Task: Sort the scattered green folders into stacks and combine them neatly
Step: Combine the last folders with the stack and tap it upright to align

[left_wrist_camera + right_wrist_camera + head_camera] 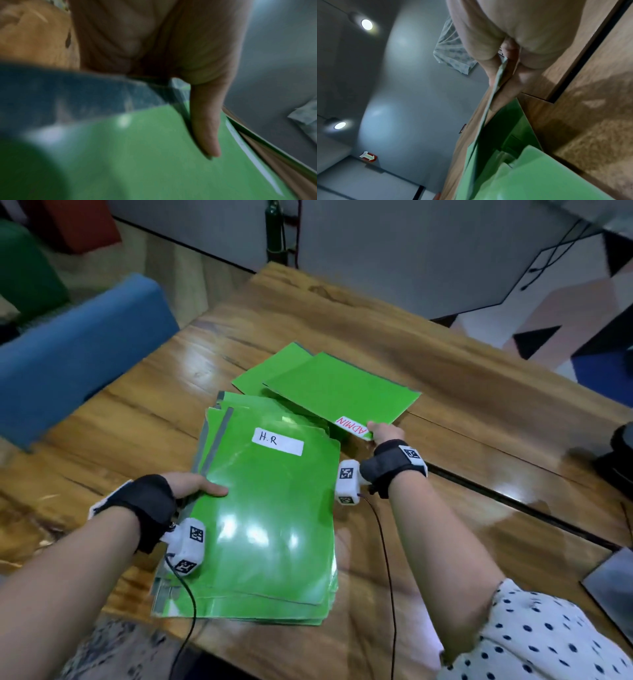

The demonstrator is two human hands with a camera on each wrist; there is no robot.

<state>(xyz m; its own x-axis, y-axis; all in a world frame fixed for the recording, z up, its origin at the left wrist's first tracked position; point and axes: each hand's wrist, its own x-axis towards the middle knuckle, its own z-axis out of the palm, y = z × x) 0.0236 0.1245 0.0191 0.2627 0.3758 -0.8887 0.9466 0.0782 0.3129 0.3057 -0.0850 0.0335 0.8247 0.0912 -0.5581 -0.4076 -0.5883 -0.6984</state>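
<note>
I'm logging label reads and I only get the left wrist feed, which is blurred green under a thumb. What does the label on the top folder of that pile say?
Observer: The head view shows a white label reading H.R on the top folder of the near stack.
Operator: Is the other hand free?
Observer: No. The right hand pinches the corner of another green folder, by a label reading ADMIN in red.
Operator: Is that folder flat on the table?
Observer: Not at the held end. The right wrist view shows that edge raised, with more green folders below it.
</note>
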